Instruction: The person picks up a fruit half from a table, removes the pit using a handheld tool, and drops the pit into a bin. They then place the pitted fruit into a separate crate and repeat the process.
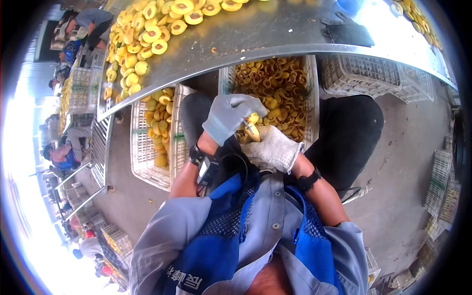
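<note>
My left hand (230,117), in a grey glove, is closed with its fingertips over a small yellow piece (253,118). A thin metallic strip shows just below those fingertips; I cannot tell what tool it belongs to. My right hand (274,147), in a white knitted glove, grips a yellow peach half (252,132) right beneath the left fingers. Both hands meet above my lap, at the near end of a white crate (311,98) filled with cut, browned peach pieces (275,78).
A metal worktable (236,42) spans the front, with piled peach halves (152,34) at left and a dark glove (346,32) at right. Another white crate (147,169) of peaches stands left of my knee. Stacked crates (361,73) sit under the table. People work far left.
</note>
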Demonstrator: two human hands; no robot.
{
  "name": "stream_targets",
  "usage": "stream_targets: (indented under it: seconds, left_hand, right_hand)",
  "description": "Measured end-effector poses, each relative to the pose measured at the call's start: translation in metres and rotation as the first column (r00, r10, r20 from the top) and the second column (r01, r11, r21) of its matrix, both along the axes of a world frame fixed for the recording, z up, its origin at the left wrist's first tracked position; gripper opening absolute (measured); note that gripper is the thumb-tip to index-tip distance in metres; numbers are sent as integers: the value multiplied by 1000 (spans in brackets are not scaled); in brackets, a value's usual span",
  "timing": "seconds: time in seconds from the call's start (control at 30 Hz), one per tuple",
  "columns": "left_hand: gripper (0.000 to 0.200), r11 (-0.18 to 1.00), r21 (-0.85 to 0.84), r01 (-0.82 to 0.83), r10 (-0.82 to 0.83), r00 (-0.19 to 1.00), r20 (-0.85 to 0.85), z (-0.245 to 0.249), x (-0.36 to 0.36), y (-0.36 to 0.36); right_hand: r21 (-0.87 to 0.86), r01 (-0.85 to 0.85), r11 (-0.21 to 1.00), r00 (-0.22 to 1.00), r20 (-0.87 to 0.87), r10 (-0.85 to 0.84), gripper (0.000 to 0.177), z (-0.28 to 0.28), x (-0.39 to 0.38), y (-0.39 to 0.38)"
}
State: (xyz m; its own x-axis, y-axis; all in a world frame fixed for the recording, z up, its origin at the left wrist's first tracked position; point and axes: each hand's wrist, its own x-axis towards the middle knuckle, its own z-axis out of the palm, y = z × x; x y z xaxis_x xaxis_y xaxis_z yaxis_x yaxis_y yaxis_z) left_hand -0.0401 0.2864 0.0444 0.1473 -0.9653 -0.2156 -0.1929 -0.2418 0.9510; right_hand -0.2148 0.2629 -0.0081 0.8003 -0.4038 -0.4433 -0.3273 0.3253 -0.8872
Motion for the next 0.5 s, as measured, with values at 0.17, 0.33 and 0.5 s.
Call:
stream_targets:
  seconds: [0.17,0.33,0.5]
  left_hand:
    - [21,985,-91,144,-126,975,182,-19,7,2]
    - [21,991,-48,129,-129,992,-3,-16,10,0]
    - [27,990,-31,136,-139,971,-194,-26,14,6]
  right_hand:
    - [-135,9,991,1000,-20,-11,26,-19,1,8]
    - [-19,-38,999,999,-29,37,27,-3,0,2]
    - [26,-106,994,994,-34,107,27,-2,-2,1]
